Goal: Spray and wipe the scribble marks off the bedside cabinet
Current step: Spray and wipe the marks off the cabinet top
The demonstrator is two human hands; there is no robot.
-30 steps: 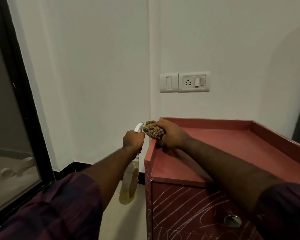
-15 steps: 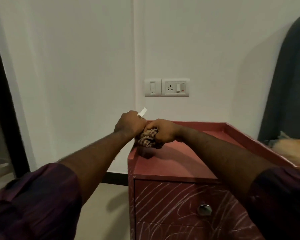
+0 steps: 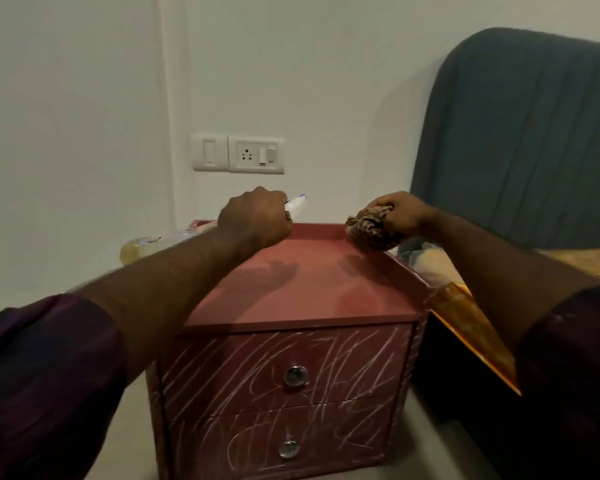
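Note:
A red bedside cabinet (image 3: 302, 285) stands against the wall, with white scribble marks (image 3: 243, 372) all over its two drawer fronts. My left hand (image 3: 255, 220) grips a spray bottle (image 3: 153, 242) by its neck above the top's back left; the white nozzle (image 3: 297, 205) sticks out to the right and the yellowish body lies tilted behind my forearm. My right hand (image 3: 400, 214) holds a bunched checked cloth (image 3: 369, 230) over the raised rim at the back right corner.
A blue padded headboard (image 3: 520, 133) and a bed with orange bedding (image 3: 471, 327) stand right of the cabinet. A switch and socket plate (image 3: 239, 154) sits on the white wall behind. Two round metal knobs (image 3: 295, 375) are on the drawers. Pale floor lies to the left.
My hands were together at the cabinet's back left corner; now the right hand has carried the cloth to the back right corner. The view has swung right and faces the drawer fronts.

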